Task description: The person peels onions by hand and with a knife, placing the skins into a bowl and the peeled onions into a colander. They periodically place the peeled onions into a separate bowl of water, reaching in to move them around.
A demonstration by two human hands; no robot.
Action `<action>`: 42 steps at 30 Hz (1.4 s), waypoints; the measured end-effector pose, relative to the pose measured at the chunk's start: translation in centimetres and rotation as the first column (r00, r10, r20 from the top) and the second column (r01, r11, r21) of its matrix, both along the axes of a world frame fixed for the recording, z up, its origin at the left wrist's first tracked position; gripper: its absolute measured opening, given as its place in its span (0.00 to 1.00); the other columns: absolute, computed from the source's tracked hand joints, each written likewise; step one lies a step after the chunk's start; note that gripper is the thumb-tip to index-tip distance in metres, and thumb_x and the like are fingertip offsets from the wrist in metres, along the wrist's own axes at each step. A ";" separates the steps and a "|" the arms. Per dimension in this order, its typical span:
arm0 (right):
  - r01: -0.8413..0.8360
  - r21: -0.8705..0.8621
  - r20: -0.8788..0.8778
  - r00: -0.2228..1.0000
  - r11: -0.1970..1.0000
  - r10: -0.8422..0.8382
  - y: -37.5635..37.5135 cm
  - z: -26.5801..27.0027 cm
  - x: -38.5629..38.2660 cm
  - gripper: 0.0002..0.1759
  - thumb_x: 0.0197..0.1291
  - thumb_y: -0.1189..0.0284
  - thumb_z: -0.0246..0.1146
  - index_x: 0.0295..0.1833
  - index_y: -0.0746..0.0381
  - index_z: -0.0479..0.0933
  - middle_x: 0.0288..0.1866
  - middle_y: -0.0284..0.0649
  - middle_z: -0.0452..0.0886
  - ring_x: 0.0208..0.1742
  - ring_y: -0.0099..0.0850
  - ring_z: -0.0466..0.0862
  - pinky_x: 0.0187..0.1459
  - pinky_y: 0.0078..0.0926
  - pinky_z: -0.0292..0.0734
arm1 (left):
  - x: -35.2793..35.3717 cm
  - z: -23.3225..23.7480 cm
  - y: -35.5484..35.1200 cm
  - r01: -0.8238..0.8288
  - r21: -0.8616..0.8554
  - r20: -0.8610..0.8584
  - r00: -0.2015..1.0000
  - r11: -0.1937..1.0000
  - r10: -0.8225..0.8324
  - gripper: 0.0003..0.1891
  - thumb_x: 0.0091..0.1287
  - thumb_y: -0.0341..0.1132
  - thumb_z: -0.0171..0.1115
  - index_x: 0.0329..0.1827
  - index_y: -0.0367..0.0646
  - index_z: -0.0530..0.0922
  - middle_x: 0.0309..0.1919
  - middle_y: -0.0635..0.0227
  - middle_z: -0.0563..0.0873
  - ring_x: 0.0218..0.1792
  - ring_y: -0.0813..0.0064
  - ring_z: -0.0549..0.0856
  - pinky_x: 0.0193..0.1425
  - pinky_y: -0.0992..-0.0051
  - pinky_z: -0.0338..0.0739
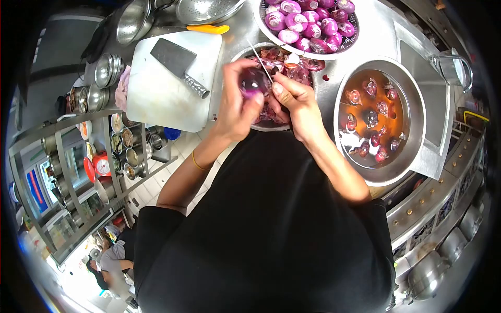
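Note:
My left hand (pixel 238 101) is wrapped round a red onion (pixel 254 82), dark and shiny on top. In my right hand (pixel 298 106) is a small knife (pixel 260 61), its thin blade slanting up and left beside the onion. Both hands are over a metal bowl (pixel 313 78) of onion skins and scraps. Behind it stands a colander (pixel 356 39) full of peeled red onions (pixel 297 22). At the right, a large metal basin (pixel 417 107) holds brownish water with several unpeeled onions (pixel 382 108) in it.
A cleaver (pixel 175 58) lies on a white cutting board (pixel 156 107) at the left, with a yellow-handled tool (pixel 207 29) behind it. Metal bowls (pixel 133 23) stand at the back left. A metal pitcher (pixel 455 69) is at the right. Another person (pixel 117 258) is at the lower left.

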State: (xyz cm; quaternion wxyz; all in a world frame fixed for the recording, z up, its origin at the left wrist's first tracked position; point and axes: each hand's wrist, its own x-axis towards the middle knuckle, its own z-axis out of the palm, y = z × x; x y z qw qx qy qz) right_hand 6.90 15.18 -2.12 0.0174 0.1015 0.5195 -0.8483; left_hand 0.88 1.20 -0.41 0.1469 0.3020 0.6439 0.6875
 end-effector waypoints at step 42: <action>0.046 0.649 -0.052 0.999 0.759 -0.016 1.5 1.4 1.9 0.30 0.64 0.77 0.57 0.71 0.60 0.60 0.59 0.56 0.76 0.62 0.49 0.76 0.59 0.35 0.70 | -0.3 -0.1 -2.3 -0.302 -0.032 0.292 0.909 0.953 0.298 0.23 0.58 0.21 0.66 0.56 0.31 0.70 0.40 0.60 0.82 0.32 0.76 0.81 0.32 0.78 0.76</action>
